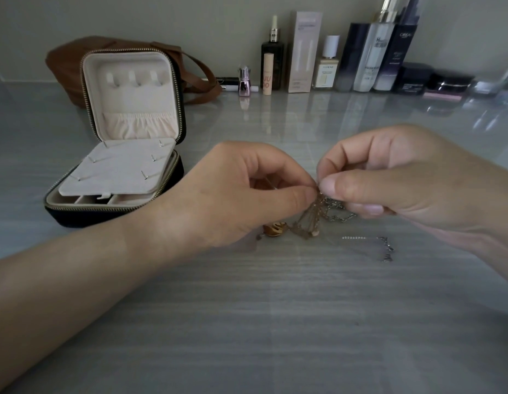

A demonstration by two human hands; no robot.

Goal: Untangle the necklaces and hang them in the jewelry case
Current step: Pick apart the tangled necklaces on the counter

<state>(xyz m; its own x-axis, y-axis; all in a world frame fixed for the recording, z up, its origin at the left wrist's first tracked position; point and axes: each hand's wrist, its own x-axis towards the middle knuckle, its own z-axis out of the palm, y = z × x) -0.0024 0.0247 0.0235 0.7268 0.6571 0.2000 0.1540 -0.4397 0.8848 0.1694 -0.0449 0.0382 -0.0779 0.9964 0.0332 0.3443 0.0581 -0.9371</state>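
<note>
necklaces [312,217] dangle in vertical clump, pinched at top by left hand [232,194] and right hand [403,180].

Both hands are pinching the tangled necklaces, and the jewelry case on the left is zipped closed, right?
Not closed. The head view shows the jewelry case on the left standing open with its lid up. The rest holds: the left hand and the right hand both pinch the tangled necklaces.
</note>
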